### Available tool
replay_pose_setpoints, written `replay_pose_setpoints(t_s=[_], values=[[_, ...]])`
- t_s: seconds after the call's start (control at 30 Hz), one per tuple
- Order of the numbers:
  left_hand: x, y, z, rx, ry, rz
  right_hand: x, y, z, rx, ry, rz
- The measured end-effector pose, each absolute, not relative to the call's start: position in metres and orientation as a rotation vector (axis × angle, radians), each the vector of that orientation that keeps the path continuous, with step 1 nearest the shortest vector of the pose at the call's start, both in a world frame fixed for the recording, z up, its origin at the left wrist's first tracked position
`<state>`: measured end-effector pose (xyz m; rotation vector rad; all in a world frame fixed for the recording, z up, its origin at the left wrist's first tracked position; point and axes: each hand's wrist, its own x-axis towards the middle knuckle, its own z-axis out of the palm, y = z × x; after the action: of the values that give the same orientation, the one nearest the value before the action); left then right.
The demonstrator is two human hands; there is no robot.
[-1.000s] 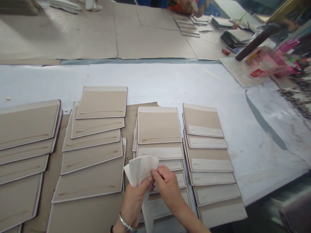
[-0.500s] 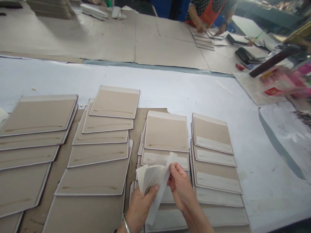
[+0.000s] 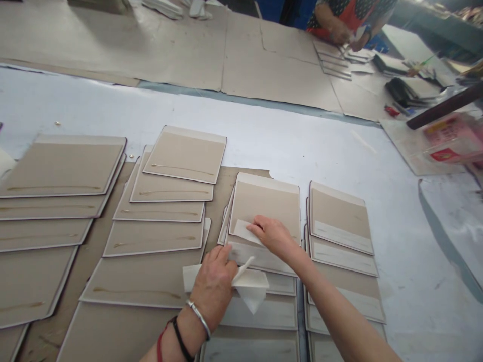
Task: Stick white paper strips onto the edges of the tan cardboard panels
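Note:
My left hand [image 3: 214, 282] is closed on a bundle of white paper strips [image 3: 249, 289], held low over the third column of brown boards. My right hand [image 3: 272, 235] presses a single white strip [image 3: 243, 231] flat onto the glue line of the top board [image 3: 266, 203] in that column, fingers laid down on it. The boards below it in the column carry white strips. The column to the right [image 3: 339, 221] also has strips on every board. Two columns on the left [image 3: 166, 201] show only thin glue lines.
Brown card sheets [image 3: 241, 60] cover the far half of the white table [image 3: 264, 136]. Another person [image 3: 345, 22] works at the far edge over small stacked boards [image 3: 334, 58]. A pink box [image 3: 451, 141] and dark stacks [image 3: 405, 90] sit at the right.
My right hand pulled one strip out of the bundle and laid it on the top board. My left hand lowered the bundle toward the table. The view shifted left and forward.

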<state>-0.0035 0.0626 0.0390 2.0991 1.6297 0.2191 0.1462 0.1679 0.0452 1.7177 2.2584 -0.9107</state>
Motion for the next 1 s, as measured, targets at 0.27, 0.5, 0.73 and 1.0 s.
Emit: replay_pose_setpoints(t_s=[0.27,0.5,0.73,1.0], values=[[-0.001,0.073,0.020,2.226,1.602,0.287,0.138,0.178,0.030,1.595,2.229,-0.693],[-0.005,0.079,0.023,2.254,1.557,0.212,0.136,0.177,0.028,1.585,2.203,-0.661],[-0.006,0.081,0.024,2.244,1.535,0.156,0.132,0.179,0.031,1.558,2.208,-0.643],[-0.010,0.077,0.016,2.302,1.516,0.341,0.129,0.182,0.036,1.520,2.184,-0.635]])
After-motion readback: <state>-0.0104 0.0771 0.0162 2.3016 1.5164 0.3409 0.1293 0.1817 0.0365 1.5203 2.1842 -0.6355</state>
